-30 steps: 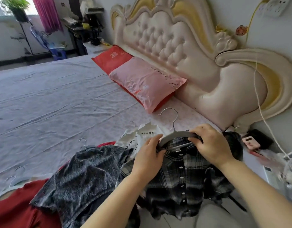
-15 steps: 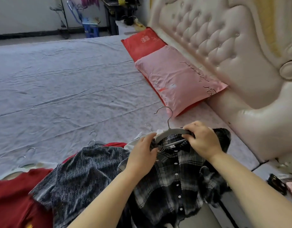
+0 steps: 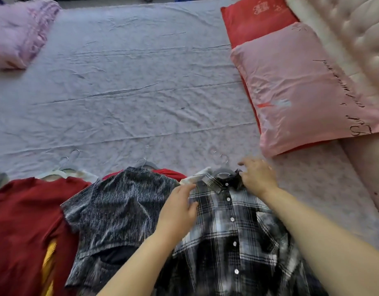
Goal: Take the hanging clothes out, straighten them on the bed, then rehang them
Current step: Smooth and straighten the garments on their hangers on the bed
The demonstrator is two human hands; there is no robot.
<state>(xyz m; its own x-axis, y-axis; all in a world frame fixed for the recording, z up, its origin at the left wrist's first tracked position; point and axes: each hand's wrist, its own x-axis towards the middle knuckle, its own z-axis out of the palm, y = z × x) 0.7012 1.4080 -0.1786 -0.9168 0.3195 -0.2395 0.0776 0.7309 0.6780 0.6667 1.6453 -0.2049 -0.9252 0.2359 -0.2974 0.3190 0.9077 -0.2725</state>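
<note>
A black-and-white plaid shirt lies flat on the bed's near edge, buttoned, on a grey hanger whose hook points away from me. My left hand rests flat on the shirt's left shoulder, fingers apart. My right hand lies on the collar and right shoulder, fingers spread, gripping nothing. To the left lie a speckled grey top and a dark red garment, each on a hanger. A white garment peeks out under the plaid collar.
The lilac bedsheet stretches ahead. A pink pillow on a red pillow lies at the right, against the padded headboard. A folded pink blanket sits far left.
The plaid shirt on its hanger has gone down onto the bed. Both hands let go of the hanger and now lie flat on the shirt. My view tilted down toward the bed.
</note>
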